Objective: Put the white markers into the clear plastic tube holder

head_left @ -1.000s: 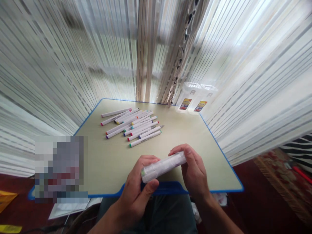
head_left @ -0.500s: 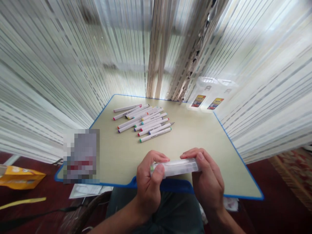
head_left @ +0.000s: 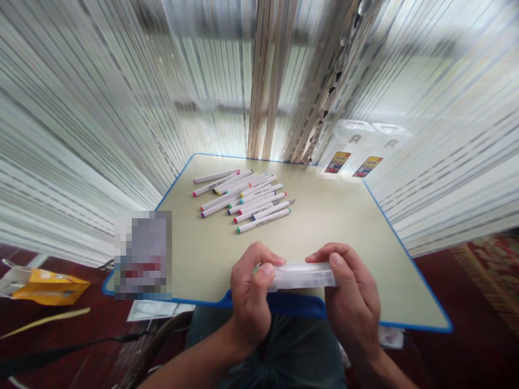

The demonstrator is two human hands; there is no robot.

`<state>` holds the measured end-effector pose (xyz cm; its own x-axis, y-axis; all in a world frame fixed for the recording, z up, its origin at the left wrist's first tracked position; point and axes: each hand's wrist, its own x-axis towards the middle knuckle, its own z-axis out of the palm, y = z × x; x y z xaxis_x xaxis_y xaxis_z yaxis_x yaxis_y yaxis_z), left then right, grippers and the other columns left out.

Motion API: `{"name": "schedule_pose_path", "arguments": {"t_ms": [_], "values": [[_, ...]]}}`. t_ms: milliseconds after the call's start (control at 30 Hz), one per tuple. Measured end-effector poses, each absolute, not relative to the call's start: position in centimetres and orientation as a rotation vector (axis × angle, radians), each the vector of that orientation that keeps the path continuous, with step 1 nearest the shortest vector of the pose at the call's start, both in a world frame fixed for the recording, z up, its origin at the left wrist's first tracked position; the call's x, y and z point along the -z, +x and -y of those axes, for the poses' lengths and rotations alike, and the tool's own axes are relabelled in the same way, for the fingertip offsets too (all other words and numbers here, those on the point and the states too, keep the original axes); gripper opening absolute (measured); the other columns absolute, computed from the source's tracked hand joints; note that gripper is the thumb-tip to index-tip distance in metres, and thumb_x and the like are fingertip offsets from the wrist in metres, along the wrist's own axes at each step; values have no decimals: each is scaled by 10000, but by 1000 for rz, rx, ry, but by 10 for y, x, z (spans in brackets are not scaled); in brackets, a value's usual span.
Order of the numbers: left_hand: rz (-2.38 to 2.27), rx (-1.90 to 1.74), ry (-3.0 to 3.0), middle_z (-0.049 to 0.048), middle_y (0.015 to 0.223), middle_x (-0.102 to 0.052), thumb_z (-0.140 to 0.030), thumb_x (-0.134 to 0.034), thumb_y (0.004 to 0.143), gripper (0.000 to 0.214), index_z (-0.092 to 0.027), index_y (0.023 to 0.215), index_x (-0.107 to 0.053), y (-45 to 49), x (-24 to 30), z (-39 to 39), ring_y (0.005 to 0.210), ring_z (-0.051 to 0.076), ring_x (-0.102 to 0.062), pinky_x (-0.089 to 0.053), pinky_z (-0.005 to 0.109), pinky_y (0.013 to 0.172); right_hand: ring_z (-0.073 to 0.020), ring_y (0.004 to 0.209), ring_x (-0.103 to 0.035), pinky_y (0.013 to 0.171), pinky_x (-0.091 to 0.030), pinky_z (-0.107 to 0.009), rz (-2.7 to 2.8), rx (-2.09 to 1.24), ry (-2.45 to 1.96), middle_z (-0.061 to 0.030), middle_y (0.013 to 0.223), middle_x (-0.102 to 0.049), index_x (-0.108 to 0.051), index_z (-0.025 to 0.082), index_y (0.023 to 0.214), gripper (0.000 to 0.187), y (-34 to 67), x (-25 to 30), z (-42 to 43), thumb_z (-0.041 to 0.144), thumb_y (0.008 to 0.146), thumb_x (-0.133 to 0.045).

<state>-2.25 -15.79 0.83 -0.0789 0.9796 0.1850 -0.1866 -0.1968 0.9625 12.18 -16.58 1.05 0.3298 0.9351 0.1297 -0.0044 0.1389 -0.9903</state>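
Between my two hands is a clear plastic case (head_left: 302, 276), held lengthwise above the table's near edge. My left hand (head_left: 253, 286) grips its left end, thumb on the near side and fingers curled over the far side. Around the right end closes my right hand (head_left: 352, 292), with the thumb near the corner. A bit of green shows at the case's left end by my left fingers; what it is I cannot make out. Beyond the hands, several white markers (head_left: 247, 202) with coloured ends lie in a loose pile on the table (head_left: 332, 221).
Two clear plastic containers (head_left: 354, 146) with colourful labels stand at the table's far right corner. A blurred-out grey item (head_left: 148, 254) lies at the left edge. Striped string curtains (head_left: 219, 81) hang behind. On the floor at left is a yellow packet (head_left: 52, 285).
The view has shifted slightly, so the table and markers appear a little further right and higher. Both hands keep hold of the case, which looks slightly more level.
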Motion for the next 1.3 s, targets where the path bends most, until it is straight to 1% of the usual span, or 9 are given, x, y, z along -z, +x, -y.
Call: {"name": "schedule_pose_path", "arguments": {"t_ms": [300, 467, 567, 700, 833, 967, 1100, 1233, 1300], "values": [[-1107, -1398, 1169, 11, 730, -607, -305, -458, 909, 265, -174, 752, -627, -27, -17, 142, 712, 165, -518, -371, 272, 649, -198, 797, -588, 714, -447, -308, 877, -1008, -1163, -40, 857, -645, -624, 209, 1000, 255, 119, -13, 157, 422, 950, -492], [-1223, -1333, 1157, -14, 687, -539, -469, -504, 928, 317, -187, 820, -602, -33, -19, 131, 649, 146, -465, -360, 247, 591, -210, 911, -597, 782, -472, -317, 912, -1166, -996, -51, 1023, -637, -593, 214, 1149, 300, 127, -7, 152, 395, 926, -507], [-1184, -1329, 1144, 18, 790, -615, -553, -488, 926, 394, -185, 952, -624, -34, -15, 129, 730, 173, -545, -424, 255, 635, -220, 1039, -596, 921, -463, -347, 1105, -1171, -1064, -51, 1129, -644, -554, 231, 1235, 367, 135, -3, 151, 333, 888, -615], [-1130, -1229, 1100, 76, 1066, -679, -499, -540, 920, 396, -185, 1153, -605, -38, -9, 126, 966, 225, -621, -500, 294, 789, -227, 1105, -603, 1002, -460, -412, 1227, -1307, -1109, -70, 1203, -646, -552, 228, 1220, 344, 145, -3, 145, 347, 907, -628], [-1012, -1099, 992, 98, 1150, -674, -410, -596, 897, 439, -173, 1264, -555, -45, -9, 121, 999, 234, -646, -542, 303, 782, -225, 944, -675, 879, -551, -421, 1167, -1446, -1125, -59, 1046, -701, -584, 200, 1118, 307, 152, -10, 129, 397, 890, -642], [-988, -1018, 871, 101, 1116, -681, -364, -603, 881, 517, -214, 1358, -470, -54, -16, 115, 856, 219, -683, -573, 292, 617, -197, 758, -696, 643, -600, -337, 1185, -1555, -1106, -45, 938, -719, -589, 194, 1090, 304, 152, -22, 104, 415, 886, -635], [-1036, -1010, 843, 78, 1001, -697, -403, -586, 887, 563, -260, 1400, -403, -59, -18, 114, 632, 178, -661, -519, 252, 434, -180, 556, -664, 366, -509, -253, 1346, -1533, -1194, -34, 805, -714, -573, 204, 1108, 355, 146, -29, 82, 474, 880, -618], [-1074, -1124, 780, 38, 834, -689, -473, -595, 878, 573, -243, 1381, -448, -61, -12, 114, 461, 99, -551, -353, 164, 344, -165, 437, -614, 298, -428, -236, 1320, -1602, -1143, -31, 749, -705, -567, 206, 1154, 370, 142, -22, 73, 468, 893, -567], [-1079, -1175, 740, 42, 851, -691, -461, -612, 872, 568, -221, 1370, -480, -61, -9, 114, 481, 87, -544, -365, 165, 373, -152, 456, -600, 317, -430, -235, 1250, -1616, -1068, -34, 790, -706, -573, 209, 1177, 376, 143, -17, 73, 423, 868, -588]]}}
